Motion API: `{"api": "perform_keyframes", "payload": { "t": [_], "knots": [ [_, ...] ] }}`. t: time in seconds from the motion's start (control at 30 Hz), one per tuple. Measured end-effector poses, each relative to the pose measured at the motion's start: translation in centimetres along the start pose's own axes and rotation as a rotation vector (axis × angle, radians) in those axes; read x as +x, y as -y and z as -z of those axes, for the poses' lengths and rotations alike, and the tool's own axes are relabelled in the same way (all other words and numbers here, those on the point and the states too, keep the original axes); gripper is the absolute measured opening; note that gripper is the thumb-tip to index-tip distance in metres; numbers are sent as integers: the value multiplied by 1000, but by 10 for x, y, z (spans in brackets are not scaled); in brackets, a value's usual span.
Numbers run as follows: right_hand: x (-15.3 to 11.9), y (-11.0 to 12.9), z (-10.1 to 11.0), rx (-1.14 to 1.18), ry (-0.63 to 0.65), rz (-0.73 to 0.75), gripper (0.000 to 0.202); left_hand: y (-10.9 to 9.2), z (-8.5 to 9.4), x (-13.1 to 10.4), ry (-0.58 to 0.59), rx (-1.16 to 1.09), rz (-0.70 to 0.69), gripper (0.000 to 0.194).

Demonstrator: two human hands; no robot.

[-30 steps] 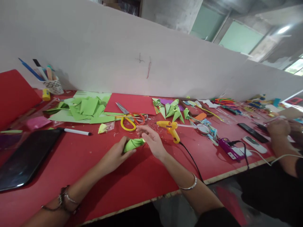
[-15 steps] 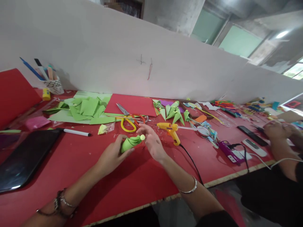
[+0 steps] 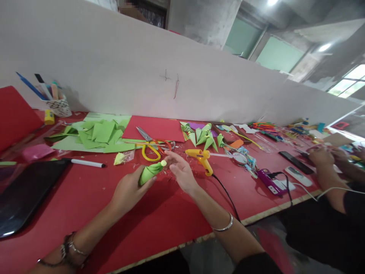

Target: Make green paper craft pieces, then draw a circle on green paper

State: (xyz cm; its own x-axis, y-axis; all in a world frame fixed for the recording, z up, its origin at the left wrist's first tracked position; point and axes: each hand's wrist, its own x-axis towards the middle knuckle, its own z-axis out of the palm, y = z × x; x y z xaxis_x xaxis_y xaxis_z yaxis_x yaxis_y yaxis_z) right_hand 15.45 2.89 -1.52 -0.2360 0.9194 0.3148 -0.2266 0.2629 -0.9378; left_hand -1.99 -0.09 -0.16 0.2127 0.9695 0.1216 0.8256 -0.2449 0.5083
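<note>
Head view: left hand (image 3: pixel 128 188) fingers closed around green paper cone (image 3: pixel 148 173), right hand (image 3: pixel 182 173) fingers loosely spread beside its yellow tip (image 3: pixel 163 163), glue gun (image 3: pixel 203 159) on bench (image 3: pixel 171 217).

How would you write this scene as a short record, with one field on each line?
Left hand: the left hand holds a layered green paper cone
Cone tip: pale yellow ball
Right hand: the right hand is open beside the tip; contact unclear
Glue tool: yellow glue gun lying right of the scissors
Paper: loose green pieces near the wall
Similar items: small green cones behind the glue gun
Surface: red table
</note>
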Motion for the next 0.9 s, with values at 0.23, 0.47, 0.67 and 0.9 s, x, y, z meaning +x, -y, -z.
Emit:
{"api": "perform_keyframes", "payload": {
  "t": [0.23, 0.47, 0.67, 0.9],
  "knots": [
    [0, 9, -4, -120, -17, -6, 22, -3, 2, 0, 28, 24, -10, 30],
    [-1, 7, -8, -36, -10, -23, 28, -2, 1, 1, 43, -17, -20, 32],
    [-1, 8, -6, -106, -20, 36, 24, 0, 1, 1, 34, -76, -23, 33],
    [-2, 9, -5, -243, 30, 39, 24, 0, 0, 1, 120, -264, -125, 38]
  ]
}}
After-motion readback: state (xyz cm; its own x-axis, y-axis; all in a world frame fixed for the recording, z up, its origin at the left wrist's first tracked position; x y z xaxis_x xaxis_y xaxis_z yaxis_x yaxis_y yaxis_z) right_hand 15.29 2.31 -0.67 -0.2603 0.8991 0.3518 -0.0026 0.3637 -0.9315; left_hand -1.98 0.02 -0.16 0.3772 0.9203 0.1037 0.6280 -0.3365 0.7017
